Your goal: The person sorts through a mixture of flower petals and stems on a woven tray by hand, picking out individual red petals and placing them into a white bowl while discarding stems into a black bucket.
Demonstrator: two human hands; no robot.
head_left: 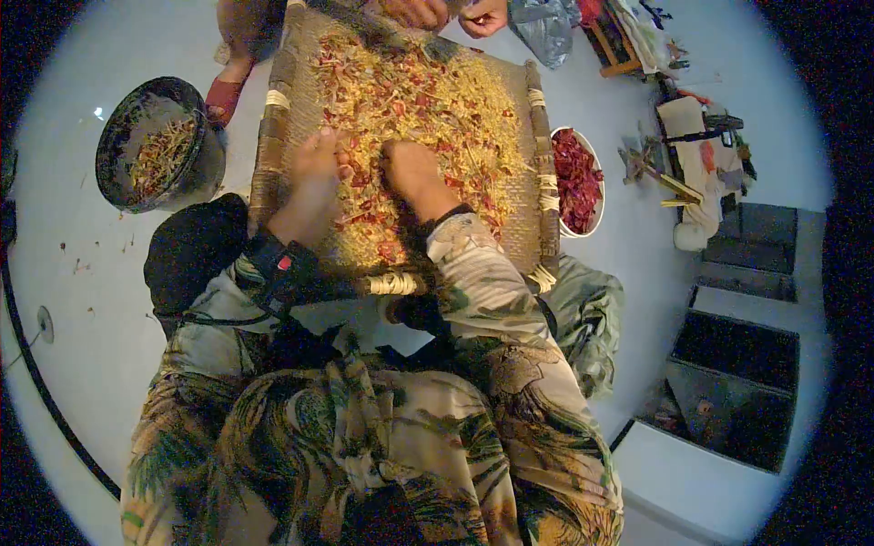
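A rectangular woven tray [533,127] with a thick wooden frame lies before me, spread with yellow bits, thin stalks and dark red dried pieces [398,109] that look like chilli. My left hand [319,168] is over the left part of the spread, smeared by motion, so its grip does not show clearly. Close beside it, my right hand [414,173] reaches down into the middle of the spread with its fingers curled in. What those fingers hold, if anything, is hidden beneath the hand.
Left of the tray stands a black bucket [107,173] partly filled with stalks. A white bowl [596,223] of red dried pieces sits at its right. Another person's hands [482,16] are at the far edge, near a clear plastic bag [543,32]. A foot in a red sandal [221,98] rests near the bucket.
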